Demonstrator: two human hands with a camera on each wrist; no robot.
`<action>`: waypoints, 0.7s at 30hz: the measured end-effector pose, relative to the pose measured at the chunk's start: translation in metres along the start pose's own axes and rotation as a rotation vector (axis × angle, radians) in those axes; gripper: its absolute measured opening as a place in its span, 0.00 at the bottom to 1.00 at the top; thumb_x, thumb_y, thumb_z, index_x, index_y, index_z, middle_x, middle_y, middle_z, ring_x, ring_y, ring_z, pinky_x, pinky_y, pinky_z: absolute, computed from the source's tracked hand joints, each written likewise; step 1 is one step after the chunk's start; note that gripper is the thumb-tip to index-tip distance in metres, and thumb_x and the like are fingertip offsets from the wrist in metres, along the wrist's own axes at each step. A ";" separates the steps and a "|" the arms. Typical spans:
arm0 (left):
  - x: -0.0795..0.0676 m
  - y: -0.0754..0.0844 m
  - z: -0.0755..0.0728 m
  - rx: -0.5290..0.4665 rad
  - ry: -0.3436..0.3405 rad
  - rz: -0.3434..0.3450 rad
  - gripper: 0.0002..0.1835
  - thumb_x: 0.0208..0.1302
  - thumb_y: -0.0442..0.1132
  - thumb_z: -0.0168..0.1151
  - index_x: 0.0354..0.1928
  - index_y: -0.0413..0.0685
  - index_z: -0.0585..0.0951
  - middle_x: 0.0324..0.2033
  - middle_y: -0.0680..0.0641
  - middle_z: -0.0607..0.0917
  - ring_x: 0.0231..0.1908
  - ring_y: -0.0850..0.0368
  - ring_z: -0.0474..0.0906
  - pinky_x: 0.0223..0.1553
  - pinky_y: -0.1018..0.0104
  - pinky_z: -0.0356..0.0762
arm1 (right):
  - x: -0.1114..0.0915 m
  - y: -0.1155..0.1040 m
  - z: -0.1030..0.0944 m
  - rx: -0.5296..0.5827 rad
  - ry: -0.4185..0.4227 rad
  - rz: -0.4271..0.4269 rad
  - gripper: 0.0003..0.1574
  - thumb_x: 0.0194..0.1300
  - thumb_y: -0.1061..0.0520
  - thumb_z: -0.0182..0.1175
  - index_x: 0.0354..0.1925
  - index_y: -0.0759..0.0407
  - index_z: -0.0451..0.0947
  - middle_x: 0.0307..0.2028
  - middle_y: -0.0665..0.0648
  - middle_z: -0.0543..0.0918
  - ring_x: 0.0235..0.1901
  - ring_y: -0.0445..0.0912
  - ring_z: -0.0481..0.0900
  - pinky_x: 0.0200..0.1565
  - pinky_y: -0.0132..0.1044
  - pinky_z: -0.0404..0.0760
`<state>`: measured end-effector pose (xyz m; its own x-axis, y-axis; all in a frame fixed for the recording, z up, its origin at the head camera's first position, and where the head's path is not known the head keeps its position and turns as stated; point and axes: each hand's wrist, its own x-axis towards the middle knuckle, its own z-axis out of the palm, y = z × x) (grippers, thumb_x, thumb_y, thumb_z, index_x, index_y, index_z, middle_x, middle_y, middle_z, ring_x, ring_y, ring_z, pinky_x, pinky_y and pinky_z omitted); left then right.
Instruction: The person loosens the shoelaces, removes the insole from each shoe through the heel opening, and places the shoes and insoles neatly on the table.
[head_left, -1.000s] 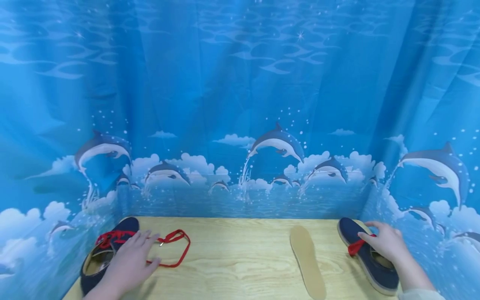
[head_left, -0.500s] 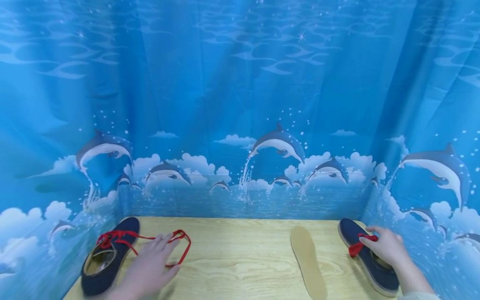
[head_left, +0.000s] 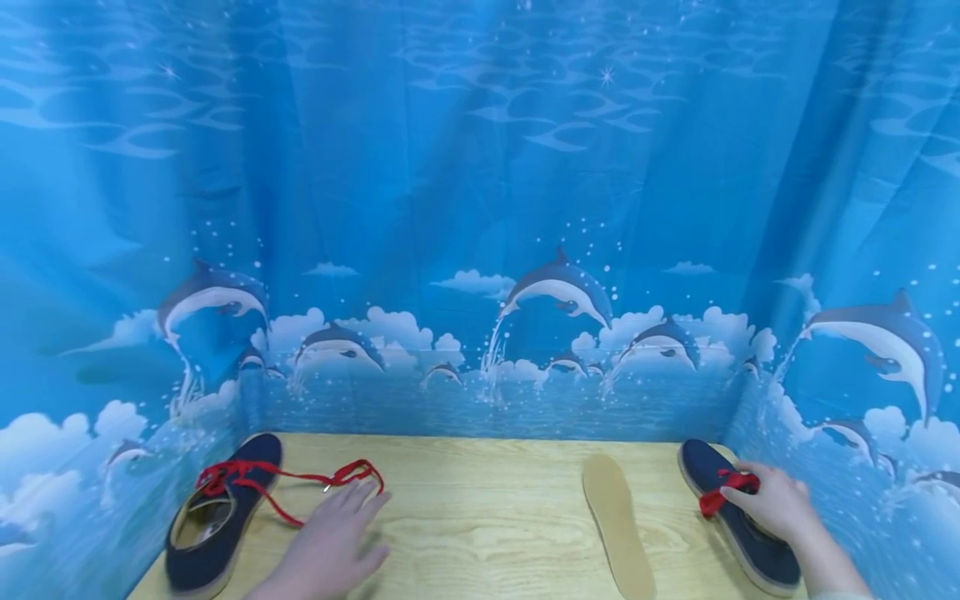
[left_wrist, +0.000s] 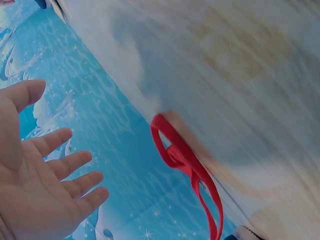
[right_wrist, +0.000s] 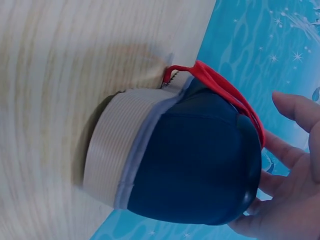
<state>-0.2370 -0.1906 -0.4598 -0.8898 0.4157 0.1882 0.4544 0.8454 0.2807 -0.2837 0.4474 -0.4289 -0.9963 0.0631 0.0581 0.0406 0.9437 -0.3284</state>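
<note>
My left hand (head_left: 333, 533) is spread above the table, over part of the red shoelace (head_left: 296, 476). In the left wrist view its fingers (left_wrist: 75, 162) are relaxed and hold nothing, with the looped lace (left_wrist: 187, 150) beyond them. That lace trails from a navy shoe (head_left: 243, 533) at the left, its opening showing. My right hand (head_left: 776, 504) is over a second navy shoe (head_left: 705, 467) at the right, by its gathered red lace (head_left: 712, 502). In the right wrist view the thumb stands apart from this shoe (right_wrist: 195, 155); fingertips reach behind it, partly hidden.
A tan insole (head_left: 617, 521) lies on the wooden table (head_left: 480, 517), left of the right shoe. A blue dolphin-print curtain (head_left: 480, 208) hangs behind the table and along both sides, close to the shoes.
My left hand has moved right from beside the left shoe to over the lace's loop, uncovering the shoe and the lace near it. The right hand stays by the right shoe's lace, with little movement.
</note>
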 end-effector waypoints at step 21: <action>0.014 0.026 0.022 0.002 0.050 0.066 0.34 0.65 0.56 0.65 0.68 0.47 0.74 0.68 0.36 0.70 0.68 0.32 0.63 0.66 0.34 0.63 | 0.002 0.011 0.020 -0.004 -0.122 0.095 0.74 0.52 0.26 0.70 0.71 0.76 0.51 0.58 0.92 0.58 0.54 0.86 0.58 0.51 0.80 0.61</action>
<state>-0.2389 -0.1554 -0.4705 -0.8545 0.4535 0.2532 0.5120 0.8173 0.2642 -0.2868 0.4514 -0.4514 -0.9897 0.1127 -0.0880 0.1354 0.9365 -0.3233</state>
